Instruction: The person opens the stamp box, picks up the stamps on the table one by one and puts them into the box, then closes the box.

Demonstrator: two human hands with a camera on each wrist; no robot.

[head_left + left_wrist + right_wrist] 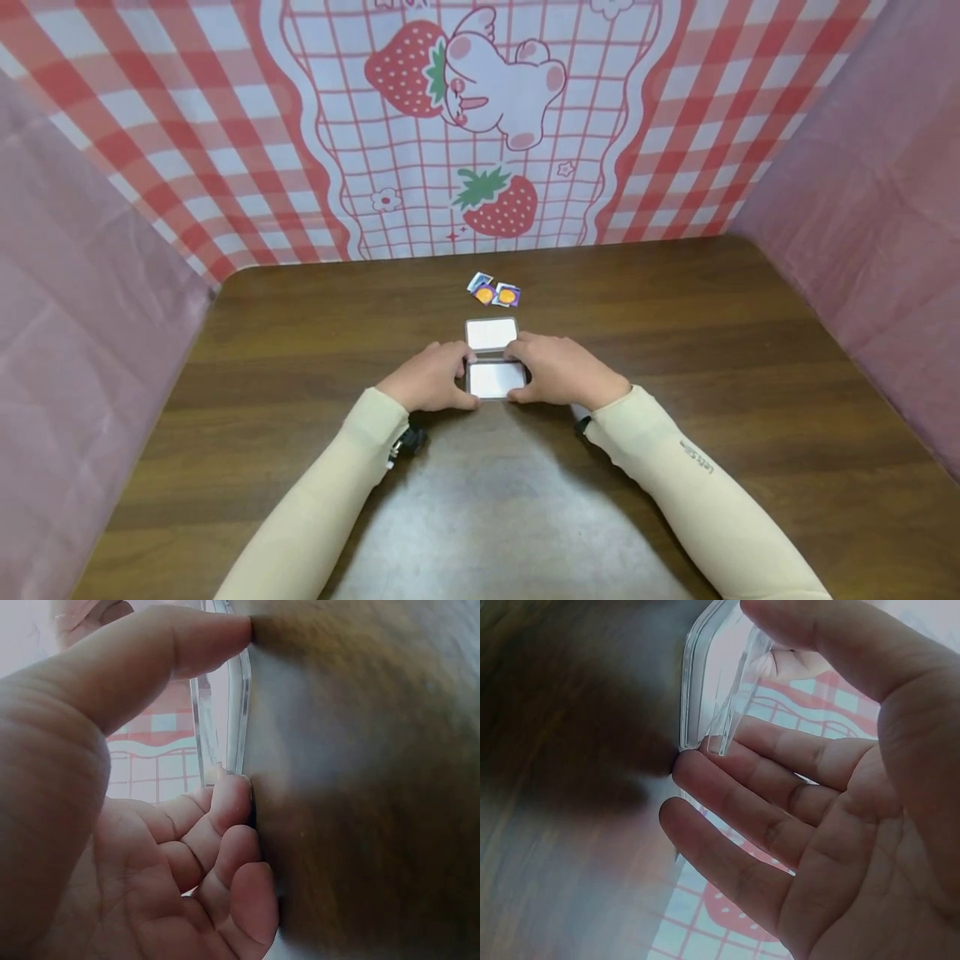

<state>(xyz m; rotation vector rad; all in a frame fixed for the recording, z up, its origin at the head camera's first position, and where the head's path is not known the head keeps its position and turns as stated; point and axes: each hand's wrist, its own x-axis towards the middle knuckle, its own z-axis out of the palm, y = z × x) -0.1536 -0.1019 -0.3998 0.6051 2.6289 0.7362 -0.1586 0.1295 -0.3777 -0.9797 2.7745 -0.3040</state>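
A small clear plastic case (495, 380) with a bright white middle lies near the centre of the wooden table. My left hand (431, 379) holds its left end, thumb at the near edge and fingers at the far edge. At the other end my right hand (562, 369) grips it the same way. In the left wrist view the case (238, 712) shows as two clear layers set at a slight angle. The right wrist view shows the same layers of the case (697, 690), apart at one end, with fingertips right at its lower corner.
Just beyond the case lies a second white rectangle (491, 334) with a grey rim. Several small printed cards (507, 295), some purple with an orange disc, lie farther back. A red-checked strawberry cloth (405, 167) hangs behind the table (300, 333), and pink cloth (847, 183) hangs at both sides.
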